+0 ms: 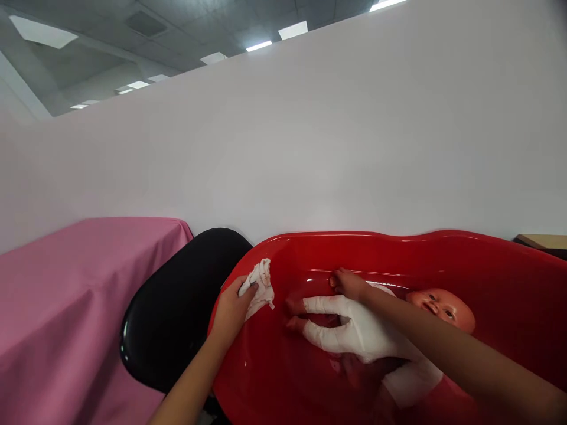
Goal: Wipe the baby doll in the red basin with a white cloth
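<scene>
A baby doll (358,330) in white clothes lies in a red plastic tub (398,248), head to the right and feet to the left. My left hand (233,310) rests on the tub's left rim, fingers closed on a crumpled white cloth (261,286). My right hand (349,284) reaches across the doll into the tub, just beyond the doll's legs. Its fingers are curled and what they touch is hidden. My right forearm crosses over the doll's body.
A black glossy chair or seat (177,313) stands directly left of the tub. A surface under a pink cover (80,295) fills the left side. A plain white wall (310,147) rises right behind the tub. A brown box corner (543,241) shows at far right.
</scene>
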Available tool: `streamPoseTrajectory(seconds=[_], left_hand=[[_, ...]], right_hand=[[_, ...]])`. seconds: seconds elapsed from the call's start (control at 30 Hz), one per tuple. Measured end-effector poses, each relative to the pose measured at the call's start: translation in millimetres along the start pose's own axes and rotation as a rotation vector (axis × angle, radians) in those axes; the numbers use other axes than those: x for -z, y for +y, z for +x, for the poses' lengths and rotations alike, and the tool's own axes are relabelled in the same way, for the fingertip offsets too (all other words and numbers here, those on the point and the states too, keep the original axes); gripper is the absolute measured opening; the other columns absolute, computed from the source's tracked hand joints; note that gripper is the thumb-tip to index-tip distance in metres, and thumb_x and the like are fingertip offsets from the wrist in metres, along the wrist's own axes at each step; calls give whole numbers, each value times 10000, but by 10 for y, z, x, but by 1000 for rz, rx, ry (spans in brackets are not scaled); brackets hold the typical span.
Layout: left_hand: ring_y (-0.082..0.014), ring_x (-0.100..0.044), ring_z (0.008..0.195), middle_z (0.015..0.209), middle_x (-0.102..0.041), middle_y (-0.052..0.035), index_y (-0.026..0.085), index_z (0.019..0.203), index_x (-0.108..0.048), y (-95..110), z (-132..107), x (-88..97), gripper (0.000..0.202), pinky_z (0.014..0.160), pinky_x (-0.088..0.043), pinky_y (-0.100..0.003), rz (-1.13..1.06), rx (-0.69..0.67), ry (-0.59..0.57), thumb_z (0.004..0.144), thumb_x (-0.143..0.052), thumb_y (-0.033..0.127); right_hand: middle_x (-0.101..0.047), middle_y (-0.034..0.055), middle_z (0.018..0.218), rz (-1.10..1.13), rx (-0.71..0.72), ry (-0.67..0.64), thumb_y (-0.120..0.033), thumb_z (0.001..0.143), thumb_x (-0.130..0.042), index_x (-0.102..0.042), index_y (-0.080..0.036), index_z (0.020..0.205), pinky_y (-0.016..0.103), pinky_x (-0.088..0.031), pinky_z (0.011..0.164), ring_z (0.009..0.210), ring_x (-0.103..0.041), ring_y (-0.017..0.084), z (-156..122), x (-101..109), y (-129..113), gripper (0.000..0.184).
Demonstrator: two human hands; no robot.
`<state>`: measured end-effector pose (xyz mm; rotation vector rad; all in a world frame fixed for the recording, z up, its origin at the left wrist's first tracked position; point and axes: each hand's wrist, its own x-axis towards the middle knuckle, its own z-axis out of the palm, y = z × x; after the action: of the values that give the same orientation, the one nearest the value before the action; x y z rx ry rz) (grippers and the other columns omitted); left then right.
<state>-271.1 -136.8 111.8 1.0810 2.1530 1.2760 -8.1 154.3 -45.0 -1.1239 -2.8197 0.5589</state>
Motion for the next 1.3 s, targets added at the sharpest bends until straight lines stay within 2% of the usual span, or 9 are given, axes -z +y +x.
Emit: streamPoseTrajectory(seconds=[0.1,0.17,0.27,0.37,0.53,0.77,0.87,1.1,1.3], left_hand=[[-243,-670,886,955,-763,-24,219,1007,-715,-22,21,6,367,836,-464,-336,2,8,12,879,-619,550],[-228,-657,846,906,-749,-15,215,952,-701,-26,36,-8,363,798,-457,-319,6,-7,16,887,-610,561],[-220,-650,829,892,-742,-12,218,936,-691,7,40,-68,348,769,-442,-307,62,-49,28,912,-582,548],[-220,-649,835,898,-743,-21,225,947,-689,78,23,-174,283,756,-418,-304,165,-59,11,936,-564,479],[-204,-642,828,893,-742,-28,231,907,-668,197,-14,-395,193,741,-391,-293,236,-69,-40,950,-553,380],[-206,-658,819,886,-749,-47,222,881,-665,226,-83,-681,213,728,-414,-295,161,8,-106,963,-536,369],[-219,-648,808,870,-742,-48,234,873,-655,253,-80,-709,231,725,-398,-312,251,-6,-59,976,-510,382],[-243,-658,869,942,-751,-71,238,892,-656,283,-42,-659,275,749,-410,-318,247,2,56,984,-489,436],[-210,-664,830,914,-750,-39,239,917,-657,258,-133,-853,280,729,-424,-299,148,-37,-97,989,-497,456]], right_hand=[[-580,178,1372,-9,69,64,-268,918,-613,-601,-146,1297,387,-400,1045,1273,-540,300,-69,-24,-446,398],[-571,156,1407,-10,183,71,-325,952,-567,-581,-183,1334,424,-416,1059,1299,-535,308,-119,-90,-780,408],[-652,154,1299,-15,270,-78,-359,902,-635,-629,-184,1255,451,-493,974,1157,-633,323,-159,-236,-1170,395],[-677,166,1277,-43,245,-120,-315,857,-695,-672,-191,1211,496,-498,989,1170,-639,357,-155,-375,-1346,376],[-695,154,1202,-40,250,-71,-353,868,-712,-708,-195,1096,506,-501,989,1125,-644,347,-201,-411,-1376,277],[-650,85,1195,76,309,57,-322,895,-688,-643,-228,1131,410,-503,929,1088,-616,262,-493,-146,-1370,257],[-651,75,1169,112,319,95,-319,911,-682,-635,-221,1088,385,-491,920,1060,-607,242,-621,-55,-1367,208],[-642,91,1235,289,290,187,-277,881,-711,-607,-213,1231,414,-491,932,1081,-612,258,-730,-12,-1329,371],[-647,57,1130,389,305,256,-264,902,-675,-598,-257,1075,382,-508,904,1029,-615,232,-693,-33,-1308,189]])
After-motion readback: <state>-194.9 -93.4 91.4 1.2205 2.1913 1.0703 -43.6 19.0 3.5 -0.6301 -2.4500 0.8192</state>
